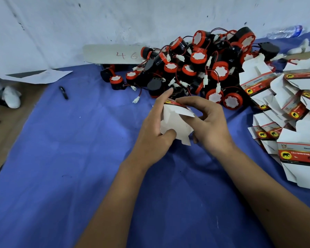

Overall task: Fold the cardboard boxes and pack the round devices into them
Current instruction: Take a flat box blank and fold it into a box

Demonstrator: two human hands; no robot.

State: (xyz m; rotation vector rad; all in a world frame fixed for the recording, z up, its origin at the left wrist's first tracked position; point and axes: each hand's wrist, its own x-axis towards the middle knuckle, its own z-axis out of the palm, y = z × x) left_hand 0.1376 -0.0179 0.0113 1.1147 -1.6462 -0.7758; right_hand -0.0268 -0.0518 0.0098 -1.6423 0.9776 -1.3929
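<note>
Both hands hold one small cardboard box [175,125], white inside with a red printed side, above the blue cloth in mid-view. My left hand [155,129] grips its left side, thumb pressed on the white flap and index finger raised. My right hand [207,124] holds the right side, fingers curled over the top edge. Its flaps stand open. A heap of round black-and-red devices [199,68] with red wires and white plugs lies just beyond the hands. Unfolded flat boxes [292,108] are piled at the right.
A blue cloth [79,158] covers the work surface. A black pen [64,93] lies at the left, beside white paper [41,76]. A grey card marked 46 [113,54] leans on the back wall. A plastic bottle [286,32] lies far right.
</note>
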